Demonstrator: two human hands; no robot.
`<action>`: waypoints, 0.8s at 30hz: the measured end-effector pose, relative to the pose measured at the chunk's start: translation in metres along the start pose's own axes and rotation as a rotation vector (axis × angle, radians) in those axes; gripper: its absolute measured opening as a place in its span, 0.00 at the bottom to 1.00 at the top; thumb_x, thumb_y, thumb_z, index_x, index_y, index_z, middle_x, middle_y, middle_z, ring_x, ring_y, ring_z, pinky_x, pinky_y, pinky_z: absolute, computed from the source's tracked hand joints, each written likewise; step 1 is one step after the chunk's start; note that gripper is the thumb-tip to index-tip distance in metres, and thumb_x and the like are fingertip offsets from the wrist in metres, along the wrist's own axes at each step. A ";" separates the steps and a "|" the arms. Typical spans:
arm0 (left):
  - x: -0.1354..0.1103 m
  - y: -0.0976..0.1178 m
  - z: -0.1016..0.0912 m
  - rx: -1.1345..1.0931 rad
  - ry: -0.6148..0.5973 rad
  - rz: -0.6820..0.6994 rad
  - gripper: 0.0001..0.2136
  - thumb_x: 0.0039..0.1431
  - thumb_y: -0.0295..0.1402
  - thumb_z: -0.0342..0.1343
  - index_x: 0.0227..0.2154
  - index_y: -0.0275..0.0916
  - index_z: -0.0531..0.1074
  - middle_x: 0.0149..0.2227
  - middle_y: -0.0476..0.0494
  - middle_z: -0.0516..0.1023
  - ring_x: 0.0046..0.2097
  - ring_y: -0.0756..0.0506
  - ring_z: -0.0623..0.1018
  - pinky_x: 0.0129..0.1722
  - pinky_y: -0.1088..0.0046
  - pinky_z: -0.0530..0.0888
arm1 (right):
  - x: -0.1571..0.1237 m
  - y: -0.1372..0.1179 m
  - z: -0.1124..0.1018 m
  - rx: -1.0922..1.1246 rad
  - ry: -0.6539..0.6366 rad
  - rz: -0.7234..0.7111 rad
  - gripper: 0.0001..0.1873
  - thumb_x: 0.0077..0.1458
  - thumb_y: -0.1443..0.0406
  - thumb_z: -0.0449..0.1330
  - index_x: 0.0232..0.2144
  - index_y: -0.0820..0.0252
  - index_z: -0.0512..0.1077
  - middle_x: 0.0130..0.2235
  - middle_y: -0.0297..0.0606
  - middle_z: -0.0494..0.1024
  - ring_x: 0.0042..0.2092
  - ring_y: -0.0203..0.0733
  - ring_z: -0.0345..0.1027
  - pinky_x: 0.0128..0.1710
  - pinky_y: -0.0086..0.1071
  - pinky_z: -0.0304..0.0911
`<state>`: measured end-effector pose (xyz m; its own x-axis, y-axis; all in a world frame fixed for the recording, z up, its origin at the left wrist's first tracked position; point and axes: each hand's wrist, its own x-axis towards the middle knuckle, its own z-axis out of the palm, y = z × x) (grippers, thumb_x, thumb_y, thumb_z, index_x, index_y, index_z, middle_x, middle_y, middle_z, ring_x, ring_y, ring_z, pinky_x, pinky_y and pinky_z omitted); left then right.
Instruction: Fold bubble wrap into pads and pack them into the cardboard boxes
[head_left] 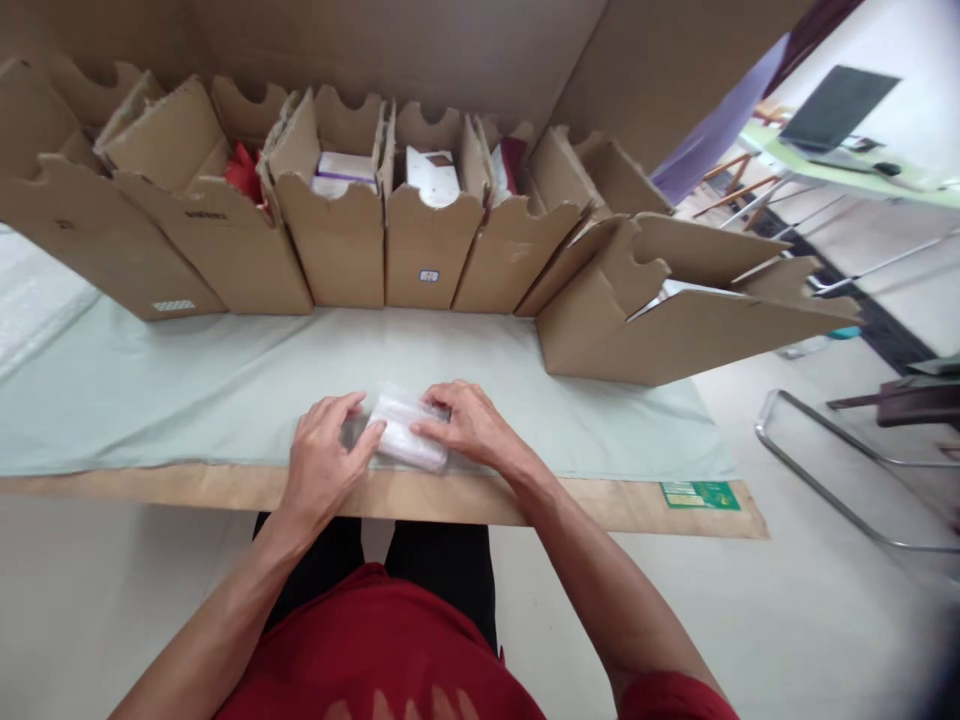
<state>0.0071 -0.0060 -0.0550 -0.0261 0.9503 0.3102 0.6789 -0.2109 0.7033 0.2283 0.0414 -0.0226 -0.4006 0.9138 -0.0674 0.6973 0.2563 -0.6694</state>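
1. below both hands, the worktop (pixel 592 508) is spread across, its wooden near edge left bare.
2. most of that surface is covered by a pale green cloth (pixel 622 435), on which the packet is laid, between the hands.
3. beyond both hands, a row of open-topped cardboard boxes (pixel 424 235) is lined up side by side.
4. on the near side of the hands, a red shirt (pixel 375 650) is worn by the person.
5. beyond and to the right of the right hand, an angled box (pixel 600 335) is set, turned away from the row's line.
6. the left hand (pixel 330 450) is held wide, fingers and thumb spread; the packet's left end is met by the thumb.
7. the right hand (pixel 469 425) is placed over the packet's right end, thumb and fingers bent; whether a firm grip is made cannot be told.
8. a clear plastic packet (pixel 405 430) is seen flat between the hands; its contents cannot be made out.
9. well to the right of the right hand, a green label (pixel 701 495) is fixed along the wooden edge.
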 end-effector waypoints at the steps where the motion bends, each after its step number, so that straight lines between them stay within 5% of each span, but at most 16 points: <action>1: -0.005 0.001 -0.002 -0.075 -0.009 -0.058 0.19 0.61 0.43 0.59 0.50 0.37 0.75 0.45 0.36 0.81 0.47 0.37 0.80 0.52 0.55 0.75 | -0.005 -0.003 0.000 0.104 0.024 0.005 0.10 0.54 0.59 0.69 0.33 0.58 0.75 0.32 0.32 0.76 0.36 0.41 0.66 0.40 0.34 0.60; 4: -0.019 0.005 -0.005 -0.398 -0.103 -0.220 0.31 0.58 0.46 0.64 0.62 0.39 0.67 0.55 0.33 0.79 0.54 0.37 0.80 0.54 0.57 0.77 | -0.027 -0.013 0.004 0.474 0.197 0.045 0.12 0.56 0.56 0.66 0.32 0.57 0.71 0.31 0.30 0.73 0.34 0.38 0.65 0.35 0.30 0.60; 7: -0.026 0.012 -0.003 -0.645 -0.310 -0.288 0.30 0.59 0.47 0.63 0.60 0.39 0.69 0.54 0.35 0.81 0.53 0.37 0.82 0.51 0.60 0.79 | -0.049 -0.022 0.008 0.616 0.248 0.029 0.10 0.56 0.58 0.64 0.31 0.56 0.69 0.32 0.31 0.73 0.36 0.39 0.67 0.39 0.31 0.64; 11: -0.019 0.030 -0.003 -0.485 -0.434 -0.277 0.19 0.60 0.47 0.60 0.46 0.38 0.78 0.38 0.43 0.84 0.40 0.39 0.83 0.40 0.66 0.80 | -0.075 -0.014 -0.005 0.534 0.177 0.001 0.14 0.52 0.56 0.68 0.38 0.56 0.74 0.39 0.35 0.78 0.41 0.42 0.70 0.46 0.36 0.65; 15: -0.009 0.061 0.003 -0.396 -0.588 -0.092 0.13 0.61 0.41 0.56 0.43 0.40 0.79 0.32 0.49 0.81 0.31 0.45 0.78 0.31 0.72 0.76 | -0.093 0.002 -0.033 0.586 0.180 0.025 0.39 0.46 0.53 0.74 0.58 0.53 0.69 0.55 0.40 0.77 0.49 0.44 0.71 0.51 0.38 0.65; 18: 0.000 0.081 0.013 -0.375 -0.714 0.025 0.11 0.62 0.38 0.54 0.41 0.41 0.79 0.29 0.50 0.79 0.28 0.47 0.76 0.27 0.74 0.73 | -0.107 0.006 -0.055 0.426 0.119 0.029 0.17 0.51 0.59 0.71 0.42 0.55 0.76 0.37 0.32 0.79 0.38 0.39 0.70 0.39 0.32 0.65; 21: 0.018 0.096 0.020 -0.376 -0.633 0.190 0.16 0.61 0.41 0.58 0.49 0.43 0.77 0.40 0.45 0.84 0.38 0.42 0.82 0.36 0.69 0.79 | -0.125 0.010 -0.092 0.290 0.225 0.049 0.07 0.58 0.61 0.65 0.30 0.57 0.75 0.27 0.30 0.74 0.31 0.37 0.67 0.31 0.30 0.63; 24: 0.053 0.122 0.029 -0.318 -0.404 0.429 0.21 0.63 0.41 0.58 0.58 0.45 0.71 0.55 0.39 0.80 0.53 0.38 0.81 0.51 0.60 0.79 | -0.141 0.020 -0.153 0.401 0.561 0.061 0.10 0.57 0.56 0.67 0.34 0.56 0.78 0.35 0.36 0.81 0.36 0.43 0.74 0.36 0.36 0.70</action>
<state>0.1095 0.0248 0.0285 0.5164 0.7654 0.3841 0.3169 -0.5874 0.7446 0.3901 -0.0342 0.0865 0.0760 0.9754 0.2070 0.3921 0.1617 -0.9056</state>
